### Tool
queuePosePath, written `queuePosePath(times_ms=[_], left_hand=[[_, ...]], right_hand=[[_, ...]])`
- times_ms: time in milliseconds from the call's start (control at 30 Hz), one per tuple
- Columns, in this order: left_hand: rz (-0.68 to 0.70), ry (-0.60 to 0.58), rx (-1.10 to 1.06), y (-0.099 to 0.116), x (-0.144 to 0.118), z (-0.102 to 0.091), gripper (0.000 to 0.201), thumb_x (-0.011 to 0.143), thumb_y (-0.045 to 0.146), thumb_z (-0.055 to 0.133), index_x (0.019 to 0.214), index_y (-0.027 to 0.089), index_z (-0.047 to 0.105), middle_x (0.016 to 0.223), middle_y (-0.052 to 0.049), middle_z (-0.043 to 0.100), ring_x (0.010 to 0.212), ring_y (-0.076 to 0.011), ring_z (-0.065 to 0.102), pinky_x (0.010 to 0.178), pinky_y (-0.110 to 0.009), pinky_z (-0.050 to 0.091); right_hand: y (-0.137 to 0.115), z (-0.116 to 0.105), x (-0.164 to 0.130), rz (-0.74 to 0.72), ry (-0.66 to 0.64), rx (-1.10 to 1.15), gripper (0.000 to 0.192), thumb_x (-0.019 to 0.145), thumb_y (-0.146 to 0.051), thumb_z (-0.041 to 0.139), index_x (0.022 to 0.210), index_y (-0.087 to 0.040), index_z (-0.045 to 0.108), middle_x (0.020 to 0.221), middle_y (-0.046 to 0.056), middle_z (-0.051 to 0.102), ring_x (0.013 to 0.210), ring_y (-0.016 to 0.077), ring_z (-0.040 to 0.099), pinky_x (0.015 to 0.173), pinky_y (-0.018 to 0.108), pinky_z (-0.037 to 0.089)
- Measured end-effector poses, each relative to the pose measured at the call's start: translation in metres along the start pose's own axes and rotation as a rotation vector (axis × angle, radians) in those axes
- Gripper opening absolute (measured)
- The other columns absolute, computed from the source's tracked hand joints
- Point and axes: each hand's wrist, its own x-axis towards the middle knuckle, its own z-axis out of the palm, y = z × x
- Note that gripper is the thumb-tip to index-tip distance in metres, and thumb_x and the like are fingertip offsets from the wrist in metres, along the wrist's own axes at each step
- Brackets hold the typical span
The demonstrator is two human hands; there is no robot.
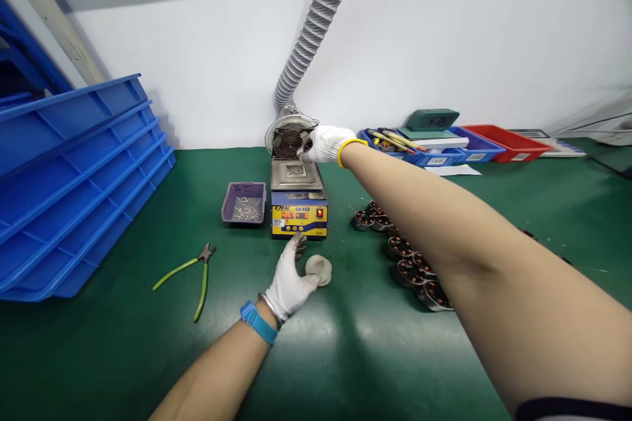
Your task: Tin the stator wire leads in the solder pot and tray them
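My left hand (291,279), in a white glove with a blue wristband, rests on the green mat just in front of a blue and yellow solder pot (298,200); its fingers touch a small round grey piece (318,269). My right hand (324,143), also gloved, reaches over the back of the pot and grips the rim of a round wire-mesh extraction hood (289,137) on a grey ribbed hose (316,20).
A small purple tray of metal bits (243,202) stands left of the pot. Green-handled cutters (193,274) lie on the mat. Several wound motor stators (402,247) lie under my right arm. Stacked blue crates (74,184) fill the left; blue and red bins (474,141) stand behind.
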Motion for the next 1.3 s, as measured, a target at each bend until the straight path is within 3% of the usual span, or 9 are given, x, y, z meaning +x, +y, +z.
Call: queuePosePath(times_ms=[233, 400, 533, 700, 800, 900, 1033, 1133, 1300], left_hand=[[-0.05, 0.032, -0.07, 0.007, 0.002, 0.001, 0.083, 0.072, 0.032, 0.072, 0.145, 0.012, 0.038, 0.143, -0.021, 0.052, 0.131, -0.0355, 0.052, 0.11, -0.053, 0.042], [-0.052, 0.041, -0.106, 0.007, 0.003, 0.001, 0.082, 0.072, 0.035, 0.071, 0.144, 0.012, 0.04, 0.141, -0.021, 0.054, 0.129, -0.0337, 0.054, 0.108, -0.05, 0.043], [-0.052, 0.127, -0.171, 0.002, 0.004, 0.001, 0.078, 0.073, 0.039, 0.072, 0.141, 0.014, 0.043, 0.137, -0.02, 0.057, 0.122, -0.0324, 0.058, 0.103, -0.049, 0.045], [-0.015, 0.24, -0.285, -0.005, 0.005, -0.002, 0.072, 0.076, 0.041, 0.075, 0.139, 0.02, 0.046, 0.128, -0.014, 0.061, 0.114, -0.0276, 0.061, 0.099, -0.043, 0.047], [0.053, 0.304, -0.301, -0.004, 0.005, -0.005, 0.072, 0.076, 0.042, 0.077, 0.139, 0.024, 0.046, 0.126, -0.013, 0.061, 0.109, -0.0245, 0.063, 0.093, -0.038, 0.05], [0.15, 0.355, -0.282, 0.002, 0.002, -0.007, 0.073, 0.075, 0.044, 0.078, 0.139, 0.025, 0.048, 0.124, -0.012, 0.063, 0.107, -0.0234, 0.065, 0.091, -0.036, 0.052], [0.242, 0.4, -0.225, 0.018, -0.018, -0.008, 0.069, 0.08, 0.041, 0.076, 0.14, 0.024, 0.049, 0.13, -0.014, 0.061, 0.117, -0.026, 0.063, 0.095, -0.037, 0.053], [0.281, 0.379, -0.205, 0.034, -0.046, -0.005, 0.061, 0.084, 0.031, 0.073, 0.141, 0.026, 0.051, 0.133, -0.013, 0.061, 0.119, -0.0253, 0.063, 0.097, -0.036, 0.053], [0.312, 0.293, -0.156, 0.056, -0.091, 0.004, 0.059, 0.085, 0.018, 0.071, 0.141, 0.028, 0.055, 0.129, -0.009, 0.066, 0.115, -0.0222, 0.066, 0.102, -0.036, 0.053]], right_hand=[[-0.014, 0.019, 0.017, 0.079, -0.018, 0.083, 0.07, 0.067, -0.053, 0.077, 0.121, -0.008, 0.068, 0.117, 0.023, 0.069, 0.107, 0.0356, 0.066, 0.088, 0.042, 0.054], [0.0, -0.003, -0.006, 0.085, 0.049, 0.174, 0.056, 0.077, -0.061, 0.065, 0.107, -0.014, 0.074, 0.097, 0.014, 0.073, 0.096, 0.0292, 0.069, 0.084, 0.038, 0.054], [0.026, 0.005, -0.085, 0.177, 0.057, 0.585, 0.05, 0.074, -0.059, 0.068, 0.1, -0.016, 0.073, 0.079, 0.005, 0.072, 0.079, 0.0224, 0.068, 0.075, 0.033, 0.054], [0.022, 0.089, -0.234, 0.236, -0.093, 1.162, 0.054, 0.061, -0.03, 0.071, 0.113, -0.021, 0.059, 0.1, 0.005, 0.073, 0.087, 0.0222, 0.07, 0.076, 0.033, 0.059], [0.005, 0.143, -0.299, 0.246, -0.057, 0.949, 0.054, 0.058, -0.022, 0.069, 0.111, -0.022, 0.059, 0.116, 0.01, 0.069, 0.102, 0.027, 0.069, 0.09, 0.042, 0.058], [0.0, 0.174, -0.328, 0.059, 0.122, 0.666, 0.048, 0.06, -0.024, 0.072, 0.107, -0.02, 0.063, 0.135, 0.015, 0.06, 0.128, 0.0338, 0.055, 0.108, 0.052, 0.045], [0.028, 0.168, -0.336, -0.076, 0.35, 0.504, 0.075, 0.061, -0.044, 0.079, 0.127, -0.016, 0.057, 0.138, 0.019, 0.057, 0.13, 0.0357, 0.052, 0.109, 0.053, 0.044], [0.067, 0.15, -0.335, 0.064, 0.516, 0.262, 0.074, 0.07, -0.049, 0.074, 0.131, -0.013, 0.056, 0.129, 0.02, 0.061, 0.124, 0.0381, 0.054, 0.109, 0.056, 0.042], [0.109, 0.149, -0.335, 0.157, 0.303, -0.087, 0.049, 0.082, -0.02, 0.057, 0.131, -0.015, 0.062, 0.111, 0.017, 0.073, 0.12, 0.0382, 0.057, 0.109, 0.062, 0.034]])
